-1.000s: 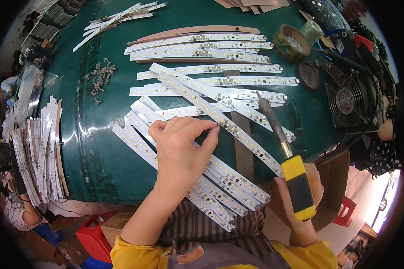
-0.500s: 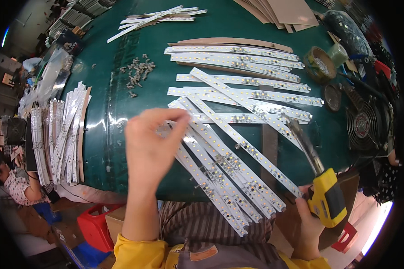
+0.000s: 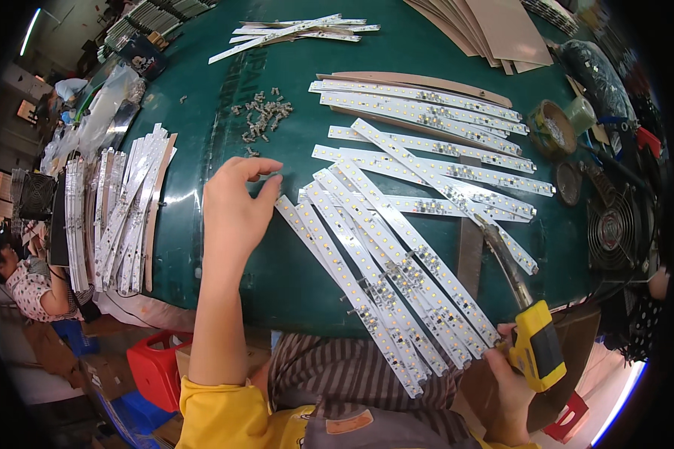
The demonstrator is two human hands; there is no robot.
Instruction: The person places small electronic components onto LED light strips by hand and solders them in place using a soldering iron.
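My left hand point(image 3: 234, 206) is raised just left of the LED strips, its fingers curved and its thumb apart from the index finger. Nothing shows between them. Beyond it lies a pile of small metal parts point(image 3: 262, 116). My right hand point(image 3: 513, 389) grips a yellow and black soldering gun point(image 3: 538, 348), whose metal nozzle point(image 3: 505, 262) points away over the table. The right thumb is at the near end of a white LED strip point(image 3: 419, 251). That strip lies along a fanned group of LED strips point(image 3: 356, 292), which overhangs the table's near edge.
More LED strips point(image 3: 419, 105) lie at the centre right, others point(image 3: 299, 31) at the far side, and a stack point(image 3: 131, 217) at the left. Brown boards point(image 3: 494, 34), a tape roll point(image 3: 553, 126) and a fan point(image 3: 614, 232) are on the right. A person point(image 3: 37, 280) sits at the left.
My left hand has moved left, off the strips, and its thumb and index finger have parted. The strip by my right thumb now lies alongside the fanned group. The whole view has shifted slightly.
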